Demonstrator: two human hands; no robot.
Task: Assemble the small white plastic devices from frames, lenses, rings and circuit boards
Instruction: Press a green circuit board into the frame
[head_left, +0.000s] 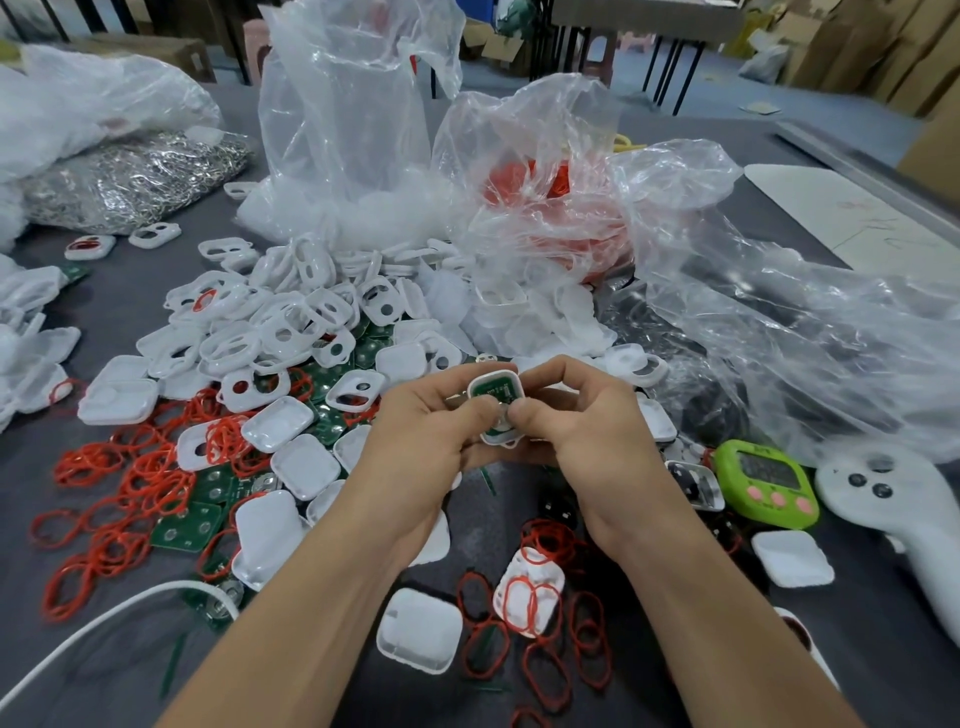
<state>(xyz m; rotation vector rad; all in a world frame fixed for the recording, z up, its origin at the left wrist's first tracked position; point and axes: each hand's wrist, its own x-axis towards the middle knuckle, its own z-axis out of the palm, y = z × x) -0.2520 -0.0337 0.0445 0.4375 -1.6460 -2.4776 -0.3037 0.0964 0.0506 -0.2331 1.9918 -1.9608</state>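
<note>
A: Where is the piece being worked on?
B: Centre of the picture, held up off the grey table (841, 654). It is a white frame (496, 374) with a green circuit board (493, 392) seated in its open back, which faces the camera.
A: And the hands?
B: Both grip it. The left hand (421, 441) comes in from the lower left and the right hand (587, 431) from the lower right. Each has its fingers curled behind the white frame and its thumb bent over the front. The two thumb tips meet, touching, on the lower part of the board.
A: What lies around them?
B: Above and to the left of the hands, a heap of frames (291, 322) spills from a tall clear bag (353, 104) at upper centre. Just right of that, a crumpled bag (545, 208) holds more red rings. Loose red rings (130, 483) are scattered across the left and lower centre, mixed with loose circuit boards (189, 527) and white covers (418, 629).
A: Anything on the right?
B: A green timer (766, 483) with pink buttons, and just beside it a white controller (893, 499) reaching the right edge of the picture. A bag of metal clips (135, 176) sits at upper left, and a white cable (93, 623) curves through the lower left corner.
</note>
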